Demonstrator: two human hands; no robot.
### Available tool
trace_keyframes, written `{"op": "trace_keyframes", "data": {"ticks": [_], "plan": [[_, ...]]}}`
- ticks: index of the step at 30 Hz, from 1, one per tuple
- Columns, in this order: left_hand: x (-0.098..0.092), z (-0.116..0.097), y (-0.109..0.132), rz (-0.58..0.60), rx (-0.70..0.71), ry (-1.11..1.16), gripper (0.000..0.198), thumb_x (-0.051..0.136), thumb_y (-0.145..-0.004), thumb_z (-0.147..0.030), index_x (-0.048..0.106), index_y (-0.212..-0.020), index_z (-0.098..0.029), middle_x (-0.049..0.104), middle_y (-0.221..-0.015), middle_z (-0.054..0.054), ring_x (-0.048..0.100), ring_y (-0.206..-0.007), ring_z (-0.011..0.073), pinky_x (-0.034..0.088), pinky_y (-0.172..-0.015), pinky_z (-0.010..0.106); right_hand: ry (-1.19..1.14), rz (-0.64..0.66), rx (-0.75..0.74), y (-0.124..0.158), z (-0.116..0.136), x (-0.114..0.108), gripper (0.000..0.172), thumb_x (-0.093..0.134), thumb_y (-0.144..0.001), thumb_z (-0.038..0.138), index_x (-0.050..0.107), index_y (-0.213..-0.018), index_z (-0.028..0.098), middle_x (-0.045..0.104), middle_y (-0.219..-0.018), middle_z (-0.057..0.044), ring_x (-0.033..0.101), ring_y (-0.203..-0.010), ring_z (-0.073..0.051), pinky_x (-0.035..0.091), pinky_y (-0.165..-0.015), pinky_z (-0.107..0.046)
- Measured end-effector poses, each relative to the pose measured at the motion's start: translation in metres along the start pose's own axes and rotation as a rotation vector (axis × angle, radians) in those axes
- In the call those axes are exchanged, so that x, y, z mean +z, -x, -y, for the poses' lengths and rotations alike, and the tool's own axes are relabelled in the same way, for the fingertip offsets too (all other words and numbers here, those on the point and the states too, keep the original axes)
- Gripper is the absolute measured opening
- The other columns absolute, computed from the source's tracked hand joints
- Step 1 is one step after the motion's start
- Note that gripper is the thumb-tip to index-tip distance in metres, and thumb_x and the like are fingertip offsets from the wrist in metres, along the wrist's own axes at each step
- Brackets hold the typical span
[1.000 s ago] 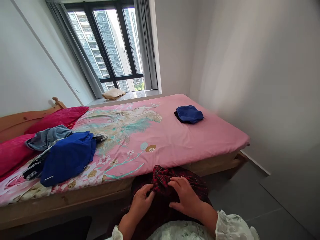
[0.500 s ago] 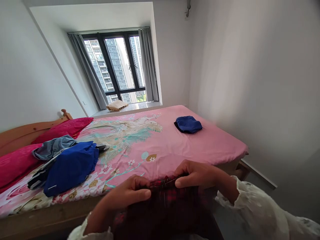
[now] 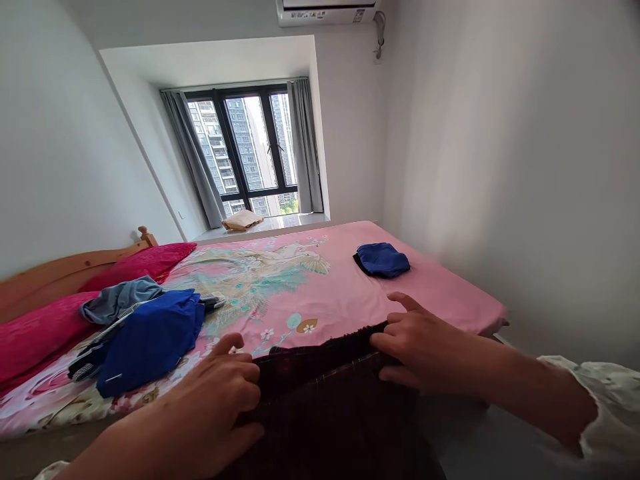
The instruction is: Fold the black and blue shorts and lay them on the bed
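A dark plaid garment (image 3: 340, 393) hangs at the near edge of the bed, its upper edge stretched between my two hands. My left hand (image 3: 227, 387) is closed on the left end of that edge, with its index finger raised. At the right end, my right hand (image 3: 410, 343) pinches the cloth, its index finger also lifted. The lower part of the garment is in deep shadow, so its exact kind cannot be told. Beyond my right hand, a folded dark blue garment (image 3: 383, 259) lies on the pink bed sheet (image 3: 350, 293).
A loose pile with a bright blue garment (image 3: 150, 340) and a grey-blue garment (image 3: 120, 298) lies left, by the red pillows (image 3: 45, 323) and wooden headboard (image 3: 65, 262). A folded beige cloth (image 3: 243, 220) rests on the windowsill. A wall (image 3: 500, 187) stands on the right.
My hands have moved farther apart, spreading the plaid garment's edge wider over the bed's edge. The view has tilted up, bringing the air conditioner into sight.
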State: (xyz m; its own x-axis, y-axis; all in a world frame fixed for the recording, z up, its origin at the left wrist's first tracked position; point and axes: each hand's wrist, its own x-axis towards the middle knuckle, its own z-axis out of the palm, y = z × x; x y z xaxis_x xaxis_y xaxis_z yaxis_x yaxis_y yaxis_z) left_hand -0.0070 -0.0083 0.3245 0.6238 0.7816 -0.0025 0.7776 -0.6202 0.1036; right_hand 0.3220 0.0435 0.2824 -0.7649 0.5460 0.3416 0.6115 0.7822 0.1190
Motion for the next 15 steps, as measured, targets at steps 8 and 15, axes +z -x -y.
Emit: {"op": "trace_keyframes", "data": {"ticks": [8,15], "plan": [[-0.006,-0.011,0.008,-0.053,0.075,0.003,0.009,0.062,-0.074,-0.030,0.067,-0.067,-0.029,0.062,-0.065,-0.001,0.059,-0.093,0.0231,0.009,-0.116,0.051,-0.043,-0.122,-0.061,0.012,0.002,-0.005,0.025,0.054,-0.085,0.030,0.052,-0.063,0.020,0.052,-0.057,0.005,0.048,-0.061,-0.011,0.020,-0.106,-0.045],[-0.002,0.002,0.011,-0.012,0.025,-0.168,0.021,0.063,-0.078,-0.035,0.060,-0.060,-0.025,0.062,-0.065,-0.002,0.058,-0.067,0.0158,0.021,-0.111,0.051,-0.004,-0.123,-0.270,0.026,0.016,-0.008,0.026,0.050,-0.086,0.020,0.049,-0.060,0.021,0.047,-0.053,0.004,0.052,-0.076,-0.015,0.015,-0.111,-0.052]]}}
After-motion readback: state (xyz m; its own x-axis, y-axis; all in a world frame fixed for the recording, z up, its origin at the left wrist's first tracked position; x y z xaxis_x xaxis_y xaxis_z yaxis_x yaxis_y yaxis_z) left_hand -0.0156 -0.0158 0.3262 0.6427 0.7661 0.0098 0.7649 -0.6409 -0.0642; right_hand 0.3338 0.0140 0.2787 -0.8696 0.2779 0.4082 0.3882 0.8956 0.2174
